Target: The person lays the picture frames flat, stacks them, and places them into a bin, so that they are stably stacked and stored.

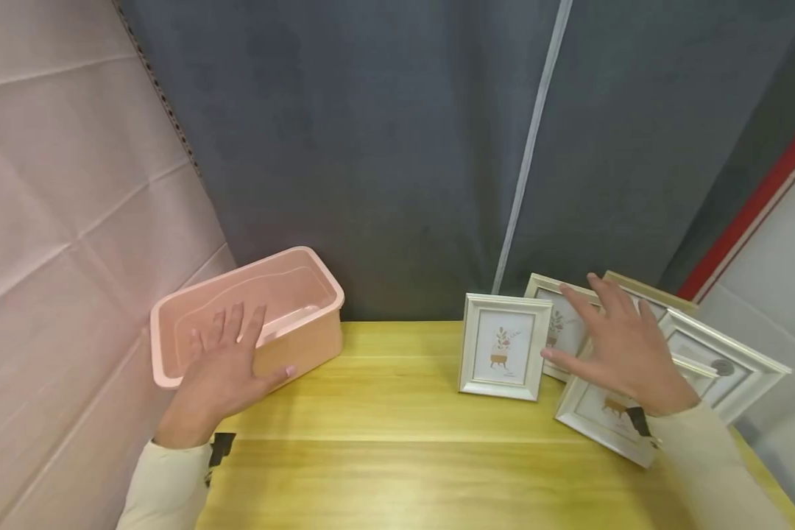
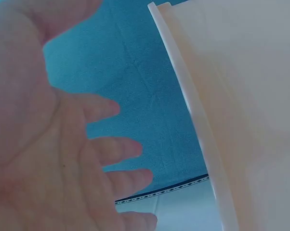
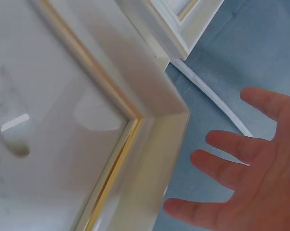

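My left hand (image 1: 221,375), fingers spread and holding nothing, is above the near side of a pink plastic bin (image 1: 305,346). In the left wrist view its palm (image 2: 53,159) faces the camera, beside the bin's rim (image 2: 191,106). My right hand (image 1: 626,350) is spread over a group of white picture frames at the right and grips nothing. A small upright frame (image 1: 501,347) with a potted-plant print stands just left of its thumb. Behind it is a similar frame (image 1: 563,324), and a larger one (image 1: 603,416) sits under the hand. The right wrist view shows a frame corner (image 3: 154,115) near the fingertips.
The yellow wooden table (image 1: 384,471) ends at a dark grey curtain (image 1: 371,162) with a white cord (image 1: 533,132). A pale padded wall (image 1: 73,221) borders the left. At far right, another white frame (image 1: 729,368) leans among the group, near a red strip (image 1: 755,206).
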The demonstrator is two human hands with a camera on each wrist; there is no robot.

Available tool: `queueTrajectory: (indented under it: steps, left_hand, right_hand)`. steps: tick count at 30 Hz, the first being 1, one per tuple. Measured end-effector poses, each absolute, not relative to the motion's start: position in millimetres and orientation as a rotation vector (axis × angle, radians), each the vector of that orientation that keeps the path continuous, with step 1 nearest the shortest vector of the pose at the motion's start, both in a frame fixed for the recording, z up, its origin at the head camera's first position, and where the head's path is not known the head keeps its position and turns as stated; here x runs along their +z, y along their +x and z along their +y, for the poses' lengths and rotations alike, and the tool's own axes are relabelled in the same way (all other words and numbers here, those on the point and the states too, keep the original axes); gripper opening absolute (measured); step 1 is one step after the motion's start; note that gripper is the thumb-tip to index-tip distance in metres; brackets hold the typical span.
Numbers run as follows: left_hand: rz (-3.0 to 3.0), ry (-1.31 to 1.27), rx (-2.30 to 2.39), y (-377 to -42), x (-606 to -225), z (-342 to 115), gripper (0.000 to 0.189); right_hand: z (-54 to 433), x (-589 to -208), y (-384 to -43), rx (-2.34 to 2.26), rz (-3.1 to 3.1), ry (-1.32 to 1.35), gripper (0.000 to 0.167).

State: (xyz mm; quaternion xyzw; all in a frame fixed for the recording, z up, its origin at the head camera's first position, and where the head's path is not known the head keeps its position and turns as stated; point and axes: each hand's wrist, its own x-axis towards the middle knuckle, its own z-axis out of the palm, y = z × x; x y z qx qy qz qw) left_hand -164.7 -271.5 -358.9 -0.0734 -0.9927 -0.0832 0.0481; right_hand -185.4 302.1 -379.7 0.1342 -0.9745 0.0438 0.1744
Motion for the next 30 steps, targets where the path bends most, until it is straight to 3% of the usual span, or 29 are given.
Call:
queueTrajectory:
  steps: [14, 30]
  left_hand:
    - [-2.854, -0.378, -0.368, -159.8, -362.2, -269.1, 0.086]
    - [-2.637, -0.519, -0.566, -160.0, -392.1, -257.6, 0.062]
  right_hand:
    - [278.8, -381.5, -197.6, 0.366, -2.558, 0.504, 0.074]
    - [268.8, -396.9, -220.0, 0.790, -2.605, 0.495, 0.059]
